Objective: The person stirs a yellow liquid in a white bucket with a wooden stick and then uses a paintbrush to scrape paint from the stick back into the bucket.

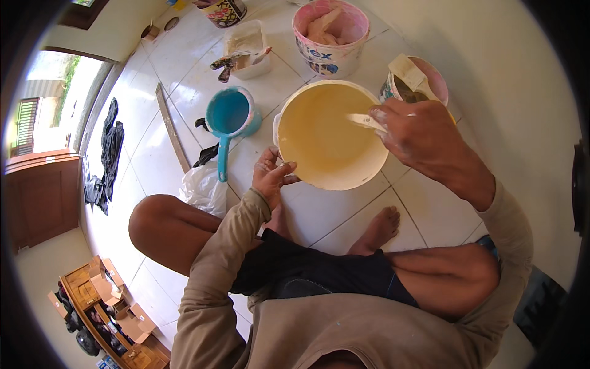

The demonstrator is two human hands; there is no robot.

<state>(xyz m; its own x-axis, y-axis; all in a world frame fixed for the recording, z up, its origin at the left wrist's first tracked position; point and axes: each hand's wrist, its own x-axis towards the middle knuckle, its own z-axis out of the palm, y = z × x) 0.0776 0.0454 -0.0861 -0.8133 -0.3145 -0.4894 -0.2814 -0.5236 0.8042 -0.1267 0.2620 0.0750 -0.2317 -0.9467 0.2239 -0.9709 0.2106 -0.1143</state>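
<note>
A large round bucket (362, 177) with a whitish rim and a pale yellow inside stands in front of me. My left hand (273, 174) is closed on its near left edge, the thumb at the rim and the fingers against the outer wall. At its right side my right hand (407, 130) is closed round a whitish, flat stick-like tool (367, 122). The tool's end reaches over the bucket and is blurred, so its exact kind does not show. Left of the bucket stands a blue dipper (236, 117) with its handle toward me.
Behind the bucket is a pink-stained pail (332, 64). A smaller can (436, 80) with a pale flat blade (409, 74) across it stands right. A clear tub (249, 37) with dirty tools is farther back. A wooden strip (172, 127) and plastic bag (204, 190) lie left.
</note>
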